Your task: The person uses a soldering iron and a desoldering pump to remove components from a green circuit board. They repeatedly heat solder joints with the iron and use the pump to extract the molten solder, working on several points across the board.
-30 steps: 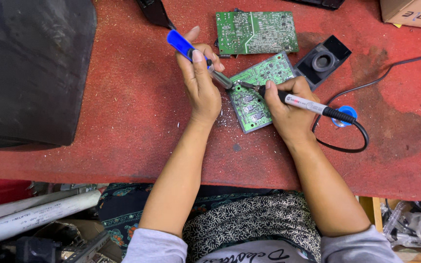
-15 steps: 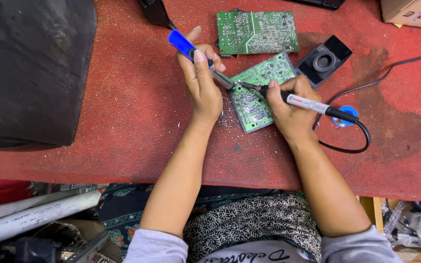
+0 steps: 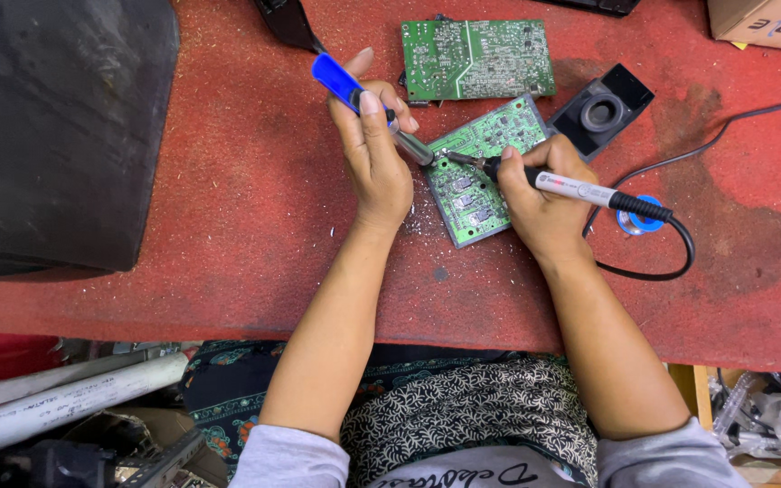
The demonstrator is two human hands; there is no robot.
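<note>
My left hand (image 3: pixel 374 158) is clamped around a desoldering pump (image 3: pixel 371 106), its blue end pointing to 10 o'clock and its metal tip down at the near board (image 3: pixel 474 185). My right hand (image 3: pixel 540 194) is closed on a soldering iron (image 3: pixel 580 191), held like a pen, with its tip touching the board's upper left part just beside the pump's tip. The two hands sit close together, one on each side of the board, which lies tilted on the red table (image 3: pixel 246 226) in the middle of my view. White flecks dot the table by the board's left edge.

A second green board (image 3: pixel 476 59) lies at 12 o'clock from the first. A black square holder (image 3: pixel 603 110) sits at 2 o'clock, near my right hand. The iron's black cord (image 3: pixel 653 271) loops at 4 o'clock around a small blue spool (image 3: pixel 641 221). A big black casing (image 3: pixel 56 126) fills the table at 9 o'clock, and a cardboard box (image 3: pixel 766 23) sits at the far right corner.
</note>
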